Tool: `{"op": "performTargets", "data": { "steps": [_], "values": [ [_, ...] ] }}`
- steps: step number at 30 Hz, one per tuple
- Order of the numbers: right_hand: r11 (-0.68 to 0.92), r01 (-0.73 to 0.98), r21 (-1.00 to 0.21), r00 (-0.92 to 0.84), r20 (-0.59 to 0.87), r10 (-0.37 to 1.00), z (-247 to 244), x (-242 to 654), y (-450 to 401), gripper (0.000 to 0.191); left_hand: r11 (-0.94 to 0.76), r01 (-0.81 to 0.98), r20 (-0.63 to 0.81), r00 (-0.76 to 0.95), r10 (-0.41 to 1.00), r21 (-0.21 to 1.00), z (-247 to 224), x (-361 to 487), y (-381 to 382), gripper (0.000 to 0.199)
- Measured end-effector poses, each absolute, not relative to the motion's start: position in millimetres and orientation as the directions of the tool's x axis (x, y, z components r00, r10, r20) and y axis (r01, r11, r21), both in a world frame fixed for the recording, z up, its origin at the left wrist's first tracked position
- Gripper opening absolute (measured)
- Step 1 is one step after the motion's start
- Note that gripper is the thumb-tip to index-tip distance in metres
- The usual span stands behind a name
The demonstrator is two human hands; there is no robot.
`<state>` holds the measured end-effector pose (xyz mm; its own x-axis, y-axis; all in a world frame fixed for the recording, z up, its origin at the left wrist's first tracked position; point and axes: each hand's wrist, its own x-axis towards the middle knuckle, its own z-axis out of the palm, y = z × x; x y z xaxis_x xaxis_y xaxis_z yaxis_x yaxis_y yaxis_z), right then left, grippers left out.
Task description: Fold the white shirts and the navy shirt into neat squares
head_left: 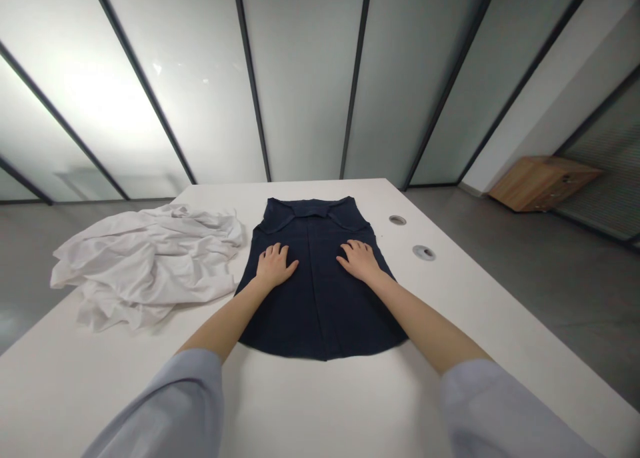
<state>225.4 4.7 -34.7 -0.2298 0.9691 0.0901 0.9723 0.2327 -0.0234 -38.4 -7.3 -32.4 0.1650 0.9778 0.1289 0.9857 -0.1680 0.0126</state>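
Observation:
A dark navy garment, shaped like a skirt, (313, 311) lies spread on the white table (310, 411), its narrow end at the far side and its wide curved hem toward me. My left hand (274, 265) rests palm down on its left half, fingers apart. On the right half lies my right hand (360, 259), also flat with spread fingers. Neither hand grips the cloth. Folds and a flap-like band show across the garment's far end.
A crumpled white cloth (150, 265) is heaped at the table's left edge. Two round grommets (397, 220) (424, 252) sit in the tabletop on the right. A wooden cabinet (543, 183) stands on the floor beyond, near frosted glass panels (305, 78).

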Motion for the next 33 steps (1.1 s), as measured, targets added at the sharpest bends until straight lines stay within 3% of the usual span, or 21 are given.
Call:
{"op": "performTargets", "data": {
  "steps": [5,9,19,22,25,28,33],
  "values": [
    [0.119,0.99,-0.077,-0.122,-0.039,0.992,-38,229,-18,0.065,-0.042,0.999,-0.038,0.042,0.998,0.013,-38,-42,-31,0.076],
    [0.07,0.99,-0.118,-0.084,-0.116,0.99,-46,229,-20,0.072,-0.038,0.999,-0.041,0.038,0.998,0.01,-45,-44,-31,0.079],
    [0.09,0.987,-0.129,-0.099,-0.061,0.993,-47,228,16,0.069,-0.051,0.998,-0.028,0.052,0.998,0.022,-45,-46,7,0.08],
    [0.098,0.987,-0.13,-0.096,0.019,0.995,-46,227,20,0.066,-0.055,0.998,0.013,0.055,0.998,0.031,-43,-46,12,0.078],
    [0.148,0.982,-0.116,-0.13,0.145,0.981,-42,225,16,0.054,-0.081,0.996,0.145,0.075,0.987,0.039,-40,-45,7,0.069],
    [0.234,0.97,-0.067,-0.22,0.174,0.96,-37,223,6,0.037,-0.144,0.988,0.202,0.132,0.97,0.046,-35,-42,-3,0.049],
    [0.241,0.969,-0.061,-0.233,0.118,0.965,-30,220,-15,0.041,-0.165,0.986,0.187,0.159,0.969,0.02,-31,-39,-15,0.037]
  ]
}}
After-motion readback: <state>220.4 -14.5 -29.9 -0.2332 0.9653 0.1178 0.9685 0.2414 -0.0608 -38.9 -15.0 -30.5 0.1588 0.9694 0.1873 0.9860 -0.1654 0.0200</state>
